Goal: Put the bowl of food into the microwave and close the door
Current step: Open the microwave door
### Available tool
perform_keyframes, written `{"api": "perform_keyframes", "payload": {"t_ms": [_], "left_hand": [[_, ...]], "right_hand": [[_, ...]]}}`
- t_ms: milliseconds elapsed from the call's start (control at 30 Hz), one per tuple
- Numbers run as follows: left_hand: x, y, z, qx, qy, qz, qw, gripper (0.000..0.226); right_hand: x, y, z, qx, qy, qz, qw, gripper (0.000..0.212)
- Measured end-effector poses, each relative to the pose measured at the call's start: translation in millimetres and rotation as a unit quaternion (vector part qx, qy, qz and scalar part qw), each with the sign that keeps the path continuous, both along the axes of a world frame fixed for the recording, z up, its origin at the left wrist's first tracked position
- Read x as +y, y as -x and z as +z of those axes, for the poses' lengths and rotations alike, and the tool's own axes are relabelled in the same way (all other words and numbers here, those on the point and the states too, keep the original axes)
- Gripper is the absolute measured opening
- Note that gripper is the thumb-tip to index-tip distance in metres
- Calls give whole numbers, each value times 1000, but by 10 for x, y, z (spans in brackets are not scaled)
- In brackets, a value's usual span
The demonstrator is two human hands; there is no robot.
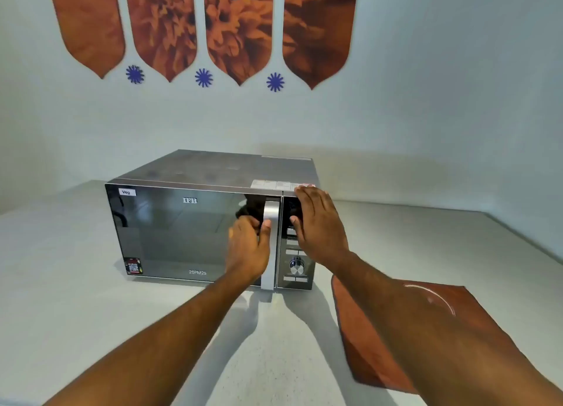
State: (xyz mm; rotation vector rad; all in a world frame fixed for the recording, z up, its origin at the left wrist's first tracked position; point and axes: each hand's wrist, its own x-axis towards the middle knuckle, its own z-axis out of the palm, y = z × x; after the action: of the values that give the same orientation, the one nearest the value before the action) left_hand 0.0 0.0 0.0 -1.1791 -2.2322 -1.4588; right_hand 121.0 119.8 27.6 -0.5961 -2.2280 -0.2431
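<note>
A dark mirrored microwave [182, 232] stands on the pale counter with its door flush against the body. My left hand [247, 248] has its fingers curled around the vertical silver door handle [270, 213]. Beside it, my right hand [320, 225] lies flat and spread against the control panel [297, 267], fingertips reaching the top edge. To the right, on a brown mat [475, 323], the curved rim of a clear glass dish [434, 299] shows past my right forearm. I cannot make out any food in it.
The counter [76, 283] runs wide to the left and in front of the microwave. A pale wall with orange flower panels [237, 30] rises right behind. The counter's right edge [518, 247] slants away past the mat.
</note>
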Motion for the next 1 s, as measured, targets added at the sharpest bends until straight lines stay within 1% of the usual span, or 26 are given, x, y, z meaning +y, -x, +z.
{"api": "perform_keyframes", "payload": {"t_ms": [33, 100, 167, 233, 267, 367, 500, 833, 1000], "left_hand": [[20, -46, 3, -56, -10, -31, 998, 56], [101, -104, -24, -138, -18, -95, 986, 61], [187, -150, -51, -226, -44, -149, 962, 65], [238, -156, -85, -284, -86, -171, 940, 62], [259, -148, -107, -295, -103, -174, 934, 62], [265, -169, -160, -310, -124, -180, 925, 57], [295, -184, -179, -308, -134, -163, 928, 47], [306, -158, -171, -291, -109, -154, 938, 48], [310, -148, -160, -287, -89, -144, 943, 50]], "right_hand": [[14, 13, -5, -3, -10, -1, 1000, 63], [27, 18, 11, -4, -6, -13, 1000, 70], [8, 20, 24, -11, 3, -24, 1000, 76], [1, 22, 19, -24, 1, -32, 999, 80], [6, 25, 26, -24, -4, -35, 999, 80], [-8, 35, 32, -38, 4, -48, 998, 81], [3, 47, 15, -41, 9, -51, 998, 83], [-31, 37, 44, -55, 26, -58, 996, 88], [-20, 25, 38, -62, 8, -58, 996, 87]]}}
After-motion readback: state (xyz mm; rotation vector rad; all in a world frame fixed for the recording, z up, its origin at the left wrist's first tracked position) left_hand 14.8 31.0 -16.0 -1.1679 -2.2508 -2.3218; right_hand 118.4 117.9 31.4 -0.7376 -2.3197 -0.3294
